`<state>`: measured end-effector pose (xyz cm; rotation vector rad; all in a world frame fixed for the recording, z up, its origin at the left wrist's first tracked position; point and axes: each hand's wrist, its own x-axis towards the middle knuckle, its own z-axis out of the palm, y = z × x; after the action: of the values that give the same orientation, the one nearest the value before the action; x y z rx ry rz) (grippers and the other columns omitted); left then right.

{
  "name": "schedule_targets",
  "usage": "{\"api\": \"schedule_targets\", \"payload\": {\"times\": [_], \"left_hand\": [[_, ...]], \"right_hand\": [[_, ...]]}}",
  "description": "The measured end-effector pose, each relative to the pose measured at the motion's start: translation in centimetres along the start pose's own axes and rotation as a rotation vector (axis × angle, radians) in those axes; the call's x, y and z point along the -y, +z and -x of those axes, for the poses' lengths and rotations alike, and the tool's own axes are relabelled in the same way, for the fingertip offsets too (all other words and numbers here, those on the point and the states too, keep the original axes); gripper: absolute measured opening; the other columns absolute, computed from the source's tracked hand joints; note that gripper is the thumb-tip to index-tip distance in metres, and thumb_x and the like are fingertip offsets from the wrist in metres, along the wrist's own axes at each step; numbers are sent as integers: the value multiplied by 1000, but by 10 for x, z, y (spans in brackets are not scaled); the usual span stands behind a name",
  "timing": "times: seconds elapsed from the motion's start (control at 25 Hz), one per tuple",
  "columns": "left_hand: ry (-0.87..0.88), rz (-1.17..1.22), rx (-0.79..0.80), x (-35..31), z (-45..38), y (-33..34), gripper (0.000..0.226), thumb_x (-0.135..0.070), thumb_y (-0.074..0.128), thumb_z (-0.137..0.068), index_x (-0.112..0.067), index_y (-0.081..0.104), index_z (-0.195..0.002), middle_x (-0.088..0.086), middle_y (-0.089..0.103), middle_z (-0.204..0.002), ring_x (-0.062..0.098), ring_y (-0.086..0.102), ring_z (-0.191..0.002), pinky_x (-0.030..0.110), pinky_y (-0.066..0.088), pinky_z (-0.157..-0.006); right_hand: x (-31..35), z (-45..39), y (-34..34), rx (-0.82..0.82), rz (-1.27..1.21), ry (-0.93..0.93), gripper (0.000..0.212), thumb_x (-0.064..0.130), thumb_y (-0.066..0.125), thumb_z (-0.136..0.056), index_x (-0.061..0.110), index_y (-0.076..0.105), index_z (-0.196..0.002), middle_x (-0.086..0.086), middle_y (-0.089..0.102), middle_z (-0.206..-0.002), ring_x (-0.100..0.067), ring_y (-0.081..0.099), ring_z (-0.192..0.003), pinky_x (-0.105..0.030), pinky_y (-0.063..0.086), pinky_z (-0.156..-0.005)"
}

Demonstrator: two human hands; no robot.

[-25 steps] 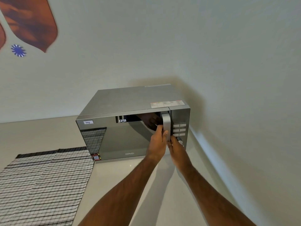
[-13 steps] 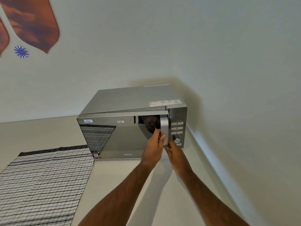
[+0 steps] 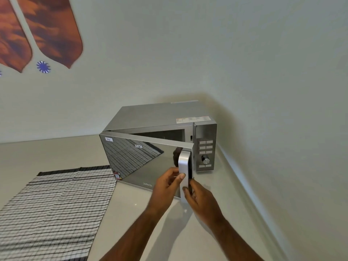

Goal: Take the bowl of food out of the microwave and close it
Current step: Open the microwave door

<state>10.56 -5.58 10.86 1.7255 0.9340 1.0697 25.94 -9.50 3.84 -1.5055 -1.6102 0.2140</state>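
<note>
A silver microwave (image 3: 160,115) stands in the corner of the counter. Its mirrored door (image 3: 139,161) hangs partly open, swung out toward me on its left hinge. My left hand (image 3: 167,185) grips the vertical silver door handle (image 3: 183,166) from the left, thumb on its front. My right hand (image 3: 199,198) holds the door's free edge and the handle's lower end from the right. Only a dark strip of the cavity (image 3: 162,134) shows above the door. No bowl is visible; the door hides the inside.
A black-and-white striped cloth (image 3: 52,206) lies on the beige counter (image 3: 150,223) left of the microwave. The control panel with buttons and a knob (image 3: 205,159) is on the microwave's right. Walls close in behind and to the right.
The door went from shut to a crack, then swung further open toward me. Both hands came back and down with the handle.
</note>
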Motion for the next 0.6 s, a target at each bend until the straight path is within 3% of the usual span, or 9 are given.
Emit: {"api": "schedule_targets", "payload": {"times": [0.2, 0.36, 0.44, 0.6], "left_hand": [[-44, 42, -25, -4, 33, -21, 23, -30, 67, -100, -21, 77, -119, -4, 81, -111, 16, 76, -109, 37, 63, -99], [-91, 104, -55, -6, 59, -41, 22, -21, 70, -100, -16, 80, -119, 3, 83, -113, 24, 78, -109, 45, 62, -99], [-91, 105, -65, -11, 73, -51, 21, -20, 71, -97, -17, 82, -115, 4, 84, -111, 25, 79, -107, 43, 63, -97], [-63, 70, -119, -16, 100, -75, 25, -37, 70, -98, -19, 85, -107, 8, 84, -106, 28, 79, -104, 45, 64, -95]], "right_hand": [[10, 18, -10, 113, 87, -94, 55, 71, 36, -98, 29, 70, -109, 13, 75, -88, -6, 69, -72, -13, 56, -69], [11, 37, -17, 189, 8, -121, 54, 68, 40, -100, 24, 67, -86, 11, 68, -71, -11, 63, -62, -25, 54, -61], [9, 44, -19, 183, -39, -115, 44, 59, 46, -103, 28, 58, -74, 11, 57, -60, -11, 57, -55, -24, 48, -57], [3, 50, -20, 231, -115, -9, 56, 64, 36, -104, 24, 65, -77, 0, 68, -64, -18, 67, -59, -41, 57, -65]]}}
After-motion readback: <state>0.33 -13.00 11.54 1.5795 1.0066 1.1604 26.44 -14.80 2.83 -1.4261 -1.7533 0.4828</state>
